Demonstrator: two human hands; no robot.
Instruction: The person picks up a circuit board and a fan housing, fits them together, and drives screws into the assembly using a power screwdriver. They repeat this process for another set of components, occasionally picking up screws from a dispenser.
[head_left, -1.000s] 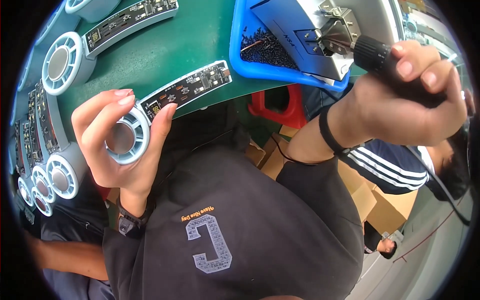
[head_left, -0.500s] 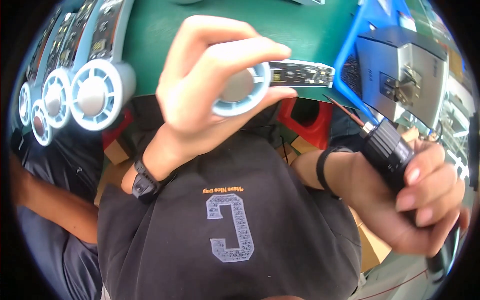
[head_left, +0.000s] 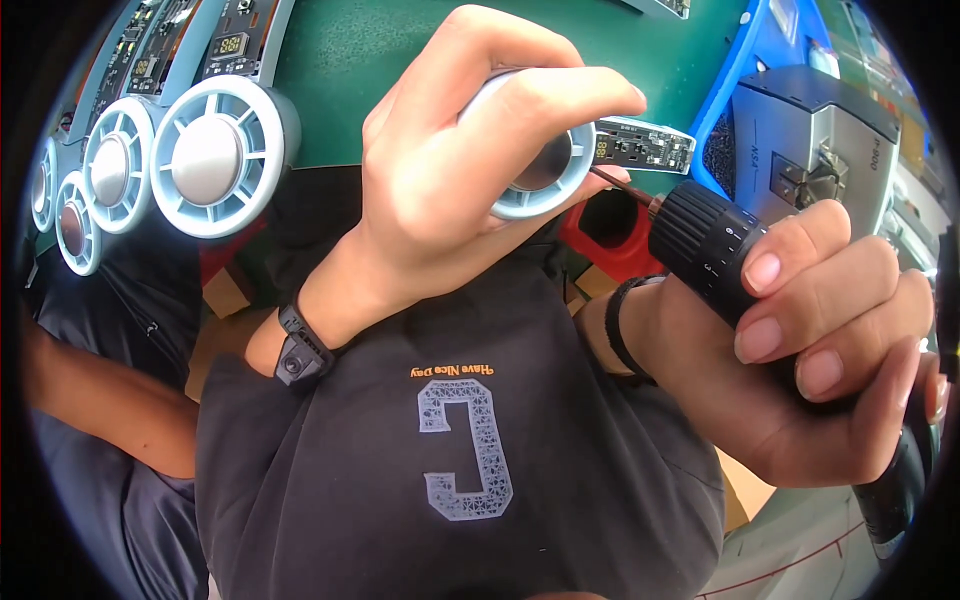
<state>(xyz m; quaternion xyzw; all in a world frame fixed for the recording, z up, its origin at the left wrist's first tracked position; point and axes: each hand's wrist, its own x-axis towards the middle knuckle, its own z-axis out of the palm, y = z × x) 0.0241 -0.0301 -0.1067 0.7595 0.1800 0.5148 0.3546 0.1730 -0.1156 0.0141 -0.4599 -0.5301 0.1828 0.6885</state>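
Observation:
My left hand (head_left: 440,170) is wrapped around a light-blue housing (head_left: 540,207) with a spoked round end and a silver-grey centre disc. A dark circuit board (head_left: 650,147) shows in its long narrow body, which points right. My right hand (head_left: 830,320) grips a black electric screwdriver (head_left: 700,240) by its body, fingers curled over it. The thin bit of the screwdriver reaches the right side of the round end, beside my left fingertips; whether it touches is hard to tell. My left palm and fingers hide part of the housing.
Several similar light-blue housings (head_left: 255,165) stand at the left edge of the green table (head_left: 340,90). On the right are a blue tray (head_left: 718,125) and a grey box-shaped machine (head_left: 800,140). Another person's forearm (head_left: 110,400) is at lower left. A red stool (head_left: 610,240) sits below the table.
My right hand has brought the screwdriver left, its bit now at the housing's round end. My left hand and the housing have shifted slightly right and appear higher.

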